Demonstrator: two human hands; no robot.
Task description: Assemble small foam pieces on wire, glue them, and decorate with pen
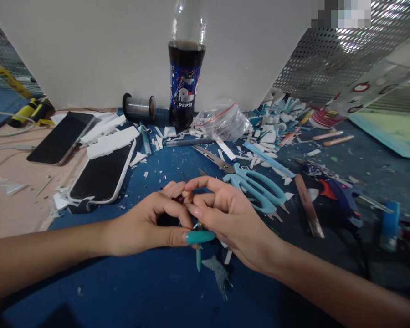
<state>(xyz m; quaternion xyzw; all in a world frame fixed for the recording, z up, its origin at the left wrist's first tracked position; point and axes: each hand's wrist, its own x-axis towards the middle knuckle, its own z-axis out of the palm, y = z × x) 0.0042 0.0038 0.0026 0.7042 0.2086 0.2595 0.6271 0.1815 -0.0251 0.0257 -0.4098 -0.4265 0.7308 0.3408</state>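
My left hand [157, 218] reaches in from the left with its fingers curled and closed. At its thumb tip is a glossy, rounded teal piece [201, 237], and a narrow teal point hangs just below. My right hand [225, 212] meets it from the right, thumb and fingers pinched together against the left fingertips. Whatever lies between the right fingers is hidden. Just behind the right hand lie light-blue-handled scissors [256, 182], blades pointing away to the left. A torn grey scrap [219, 273] rests on the blue table surface [130, 287] below the hands.
Two phones [63, 136] lie left, one partly under white pieces [114, 142]. Behind stand a Pepsi bottle [186, 86], a spool [139, 107] and a plastic bag [223, 120]. Teal and white scraps [273, 118] heap at back right. A glue gun [343, 198] and craft knife [307, 205] lie right.
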